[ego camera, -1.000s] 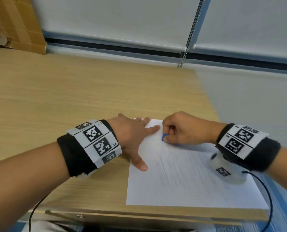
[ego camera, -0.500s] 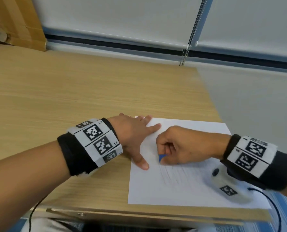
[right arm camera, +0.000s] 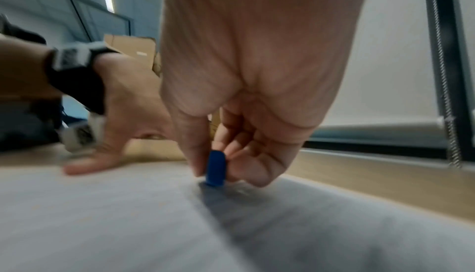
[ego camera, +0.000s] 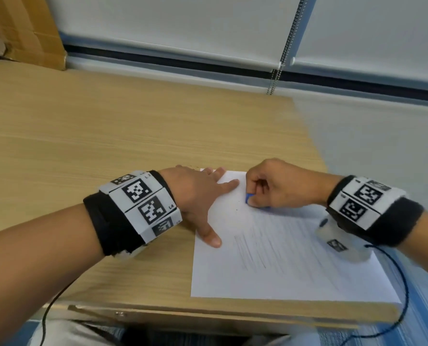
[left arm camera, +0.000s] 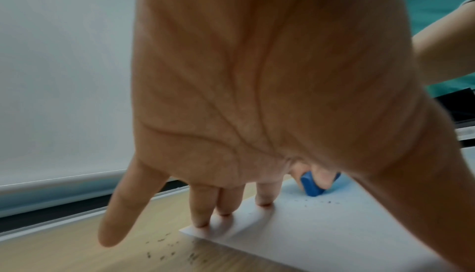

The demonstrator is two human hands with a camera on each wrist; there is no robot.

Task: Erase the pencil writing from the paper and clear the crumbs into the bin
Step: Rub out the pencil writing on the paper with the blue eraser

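While the left hand [ego camera: 198, 196] lies spread flat on the far-left corner of the paper [ego camera: 282, 270], fingertips [left arm camera: 264, 202] and thumb pressing it to the wooden desk [ego camera: 108, 136], the right hand [ego camera: 277, 188] pinches a small blue eraser [ego camera: 249, 197] between thumb and curled fingers, its lower end touching the sheet near the far edge, just beside the left forefinger. Faint pencil lines [ego camera: 252, 250] lie nearer the person than the eraser, running across the sheet, so I judge the coming strokes must pull back toward the body. Dark crumbs [left arm camera: 167, 250] dot the desk just beyond the held corner; no bin is in view.
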